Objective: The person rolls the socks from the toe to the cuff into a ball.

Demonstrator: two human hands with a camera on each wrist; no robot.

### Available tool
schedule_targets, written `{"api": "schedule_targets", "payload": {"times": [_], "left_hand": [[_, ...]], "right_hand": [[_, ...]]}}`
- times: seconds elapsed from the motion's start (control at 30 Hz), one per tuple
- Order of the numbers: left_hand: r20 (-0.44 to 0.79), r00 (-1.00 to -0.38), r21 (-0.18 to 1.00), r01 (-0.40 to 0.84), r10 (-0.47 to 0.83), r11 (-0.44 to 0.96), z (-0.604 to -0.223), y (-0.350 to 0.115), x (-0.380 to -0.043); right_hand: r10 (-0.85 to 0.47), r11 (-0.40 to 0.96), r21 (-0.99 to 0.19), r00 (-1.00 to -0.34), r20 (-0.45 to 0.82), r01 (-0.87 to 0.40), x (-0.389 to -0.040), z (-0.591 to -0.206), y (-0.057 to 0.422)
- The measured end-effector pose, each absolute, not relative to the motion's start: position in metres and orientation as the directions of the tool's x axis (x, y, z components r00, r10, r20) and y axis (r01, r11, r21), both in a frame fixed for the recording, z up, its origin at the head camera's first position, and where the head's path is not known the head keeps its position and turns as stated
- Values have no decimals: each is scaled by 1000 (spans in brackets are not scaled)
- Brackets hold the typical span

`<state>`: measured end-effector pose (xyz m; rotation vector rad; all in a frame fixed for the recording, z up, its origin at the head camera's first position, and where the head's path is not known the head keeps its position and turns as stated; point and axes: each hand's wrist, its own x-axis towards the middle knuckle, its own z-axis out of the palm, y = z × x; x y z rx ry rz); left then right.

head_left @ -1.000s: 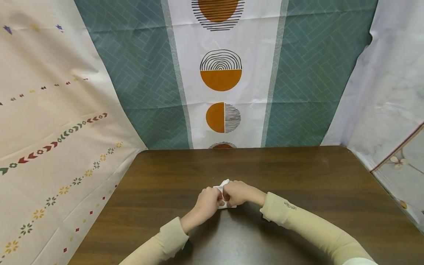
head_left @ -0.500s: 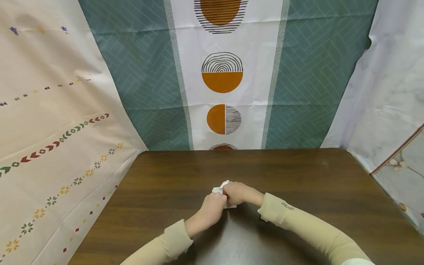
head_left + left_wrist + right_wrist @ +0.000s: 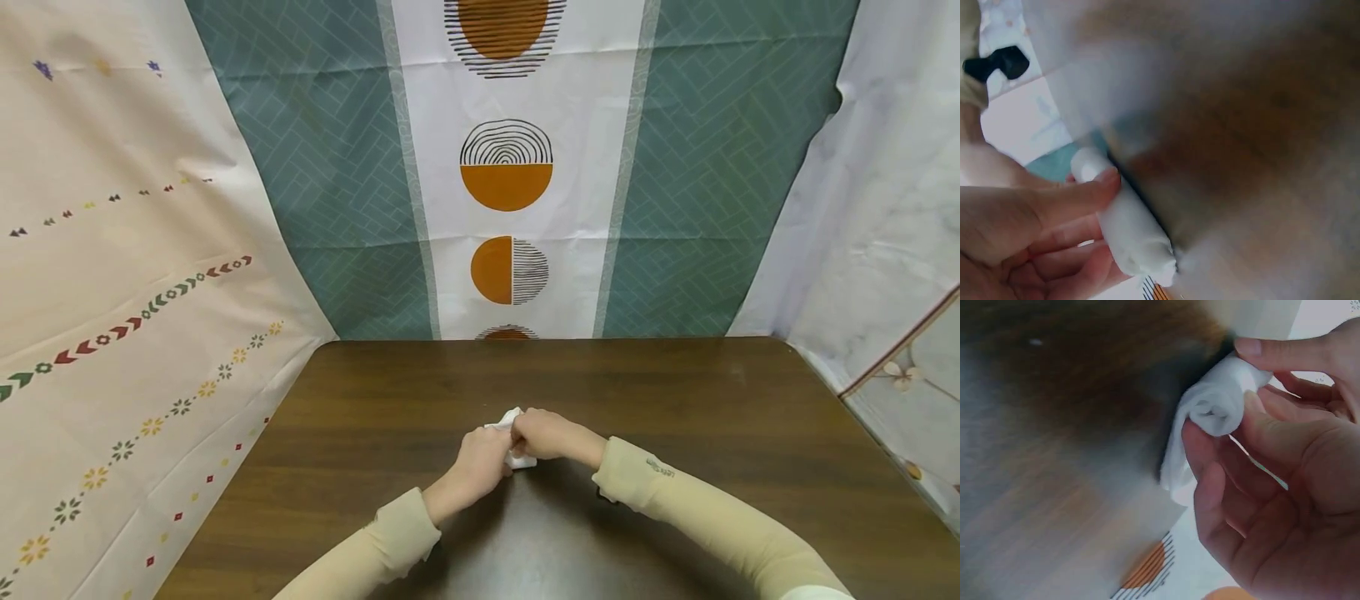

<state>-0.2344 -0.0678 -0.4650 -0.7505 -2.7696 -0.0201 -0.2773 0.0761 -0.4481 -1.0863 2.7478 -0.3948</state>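
Both hands meet over a white cloth (image 3: 522, 462) near the middle of the brown table. The left wrist view shows the cloth as a thick roll (image 3: 1132, 228). My left hand (image 3: 478, 463) grips it, thumb laid along its side and fingers curled behind. In the right wrist view the coiled end of the roll (image 3: 1216, 409) faces the camera, and a loose flap (image 3: 1175, 481) hangs below it. My right hand (image 3: 547, 434) pinches that end between thumb and fingers. From the head view, the hands hide much of the roll.
The dark wooden table (image 3: 637, 392) spreads around the hands, its far edge against a green and white patterned curtain (image 3: 345, 167). A cream patterned cloth (image 3: 150, 333) hangs at the left, and a white marbled one (image 3: 892, 250) at the right.
My left hand first drew back a little toward me, then moved forward onto the cloth again. The right hand has shifted slightly to the right. More of the cloth is covered now.
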Motion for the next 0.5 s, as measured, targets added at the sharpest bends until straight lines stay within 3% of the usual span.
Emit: {"api": "schedule_targets", "payload": {"times": [0.13, 0.27, 0.5], "left_hand": [[175, -840, 64, 530, 513, 846, -463, -73, -246], [81, -844, 169, 536, 530, 827, -458, -78, -257], [24, -828, 209, 552, 560, 807, -453, -82, -265]], "right_hand": [[-704, 658, -333, -709, 48, -676, -272, -450, 81], [-725, 626, -249, -670, 163, -739, -264, -450, 82], [-766, 602, -158, -622, 161, -783, -254, -451, 80]]}}
